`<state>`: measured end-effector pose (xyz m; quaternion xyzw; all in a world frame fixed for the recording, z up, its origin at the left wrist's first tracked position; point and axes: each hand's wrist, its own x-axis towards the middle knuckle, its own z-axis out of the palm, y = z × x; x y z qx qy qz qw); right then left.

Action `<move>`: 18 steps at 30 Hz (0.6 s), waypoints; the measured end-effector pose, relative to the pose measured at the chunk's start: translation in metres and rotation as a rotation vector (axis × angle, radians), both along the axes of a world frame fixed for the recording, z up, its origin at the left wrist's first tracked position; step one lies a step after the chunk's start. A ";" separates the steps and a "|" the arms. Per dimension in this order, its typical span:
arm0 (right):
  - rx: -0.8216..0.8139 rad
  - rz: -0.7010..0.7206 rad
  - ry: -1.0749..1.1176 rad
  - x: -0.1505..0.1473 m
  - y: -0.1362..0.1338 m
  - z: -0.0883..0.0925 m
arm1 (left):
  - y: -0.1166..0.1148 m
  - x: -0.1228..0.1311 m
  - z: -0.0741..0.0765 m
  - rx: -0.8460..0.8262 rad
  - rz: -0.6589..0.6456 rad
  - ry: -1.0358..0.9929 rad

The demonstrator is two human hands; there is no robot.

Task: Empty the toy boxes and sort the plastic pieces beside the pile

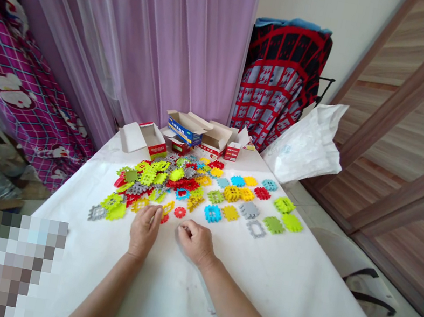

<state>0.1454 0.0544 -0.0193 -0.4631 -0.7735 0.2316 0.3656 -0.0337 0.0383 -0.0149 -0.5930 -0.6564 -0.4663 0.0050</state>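
My left hand (145, 228) rests at the near edge of a heap of coloured plastic pieces (147, 175), its fingers curled beside a yellow piece (168, 207); what they hold, if anything, is hidden. To its right, my right hand (196, 240) is closed on the white table, its fingers folded so that their contents cannot be made out. Just beyond the gap between the hands lies a small round red piece (180, 212). Past my right hand are a blue piece (212, 213), a yellow square piece (231, 213) and a grey frame piece (256, 229).
Open cartons, among them a blue box (184, 131) and a red-and-white box (153, 140), stand along the far edge of the white table (95, 263). A white bag (308, 145) is at the far right corner. Green pieces (284, 205) lie near the right edge.
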 end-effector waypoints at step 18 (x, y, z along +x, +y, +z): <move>-0.074 -0.024 0.385 0.003 0.014 -0.010 | -0.016 0.008 -0.004 -0.278 -0.184 -0.252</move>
